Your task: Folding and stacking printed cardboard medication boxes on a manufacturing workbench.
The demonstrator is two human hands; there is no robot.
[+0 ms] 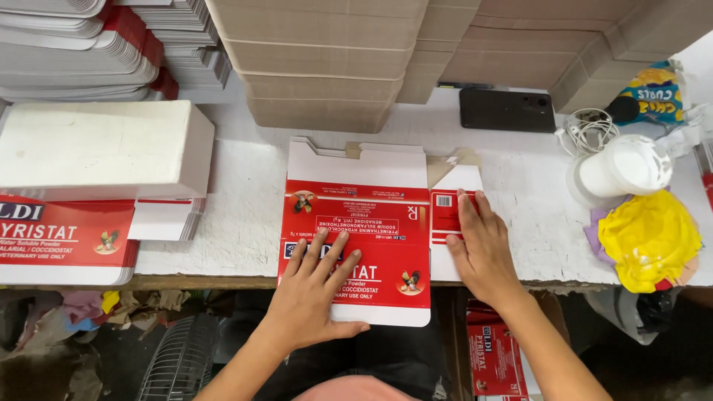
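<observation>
A flat red-and-white carton blank (356, 208) lies on the white table (245, 215), its near end hanging over the front edge. My left hand (316, 297) rests flat on its lower red panel, fingers spread. My right hand (483, 249) presses flat on the blank's right side flap, fingers pointing away from me. Neither hand grips anything.
A stack of the same blanks (67, 238) lies at the left under a white folded carton (104, 148). Brown cardboard stacks (327, 67) stand behind. A black phone (506, 110), white cable, white cup (624, 169) and yellow cloth (650, 238) sit at the right. A fan grille (182, 360) is below.
</observation>
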